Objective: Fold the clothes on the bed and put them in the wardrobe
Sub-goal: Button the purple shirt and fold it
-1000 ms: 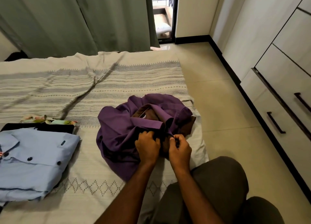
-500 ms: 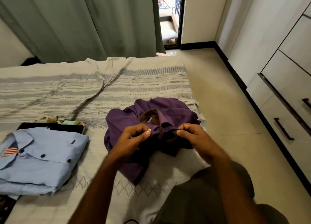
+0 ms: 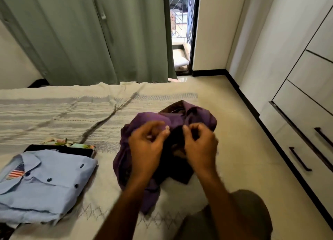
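Both hands have risen off the bedspread since a second ago, when they worked low at the front of the purple shirt [image 3: 144, 169]: now the left hand [image 3: 146, 146] and right hand [image 3: 200, 144] each pinch its cloth near the brown-lined collar, lifting the crumpled garment at the bed [image 3: 72, 110] edge. From this one head view, folding of it looks barely begun, while left of the grip a folded light-blue shirt [image 3: 45, 184] tops a small stack, and the wardrobe [image 3: 306, 95] stands closed to the right.
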Available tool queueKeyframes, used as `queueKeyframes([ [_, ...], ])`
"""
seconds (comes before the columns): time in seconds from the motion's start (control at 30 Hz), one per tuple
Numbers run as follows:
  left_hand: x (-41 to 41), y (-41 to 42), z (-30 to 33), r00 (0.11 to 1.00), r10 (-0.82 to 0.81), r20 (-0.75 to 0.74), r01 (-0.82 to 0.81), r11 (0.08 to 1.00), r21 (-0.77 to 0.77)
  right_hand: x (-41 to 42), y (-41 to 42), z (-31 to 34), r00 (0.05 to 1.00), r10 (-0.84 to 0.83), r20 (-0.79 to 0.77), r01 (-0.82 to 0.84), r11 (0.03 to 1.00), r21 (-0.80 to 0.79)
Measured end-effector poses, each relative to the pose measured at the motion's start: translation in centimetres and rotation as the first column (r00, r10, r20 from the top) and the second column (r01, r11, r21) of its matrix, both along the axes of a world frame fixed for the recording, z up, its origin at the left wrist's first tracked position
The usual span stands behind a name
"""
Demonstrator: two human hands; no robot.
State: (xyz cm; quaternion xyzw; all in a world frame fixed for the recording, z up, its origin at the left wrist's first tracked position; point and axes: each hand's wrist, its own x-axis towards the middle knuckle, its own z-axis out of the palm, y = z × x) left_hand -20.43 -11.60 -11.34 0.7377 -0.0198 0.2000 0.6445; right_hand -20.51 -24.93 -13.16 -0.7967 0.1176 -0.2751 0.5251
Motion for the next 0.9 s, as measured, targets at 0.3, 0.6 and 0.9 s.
queueKeyframes([
  [0.3,-5.7,-1.9,-8.8,0.973,-0.077,-0.219,0.076,0.997,-0.017,-6.4,1.9,-9.5,0.973,0.117,-0.201,-0.046,0.944,0.326],
  [0.6,-6.1,-2.5,-8.7,0.987,-0.042,-0.155,0.054,0.995,0.078,-7.5,2.0,-8.9,0.991,0.087,-0.097,-0.059,0.964,0.258],
  [0.9,-6.1,-2.6,-8.5,0.99,0.018,-0.138,0.003,0.989,0.148,-8.3,1.5,-8.8,0.99,0.138,-0.017,-0.127,0.945,0.303],
])
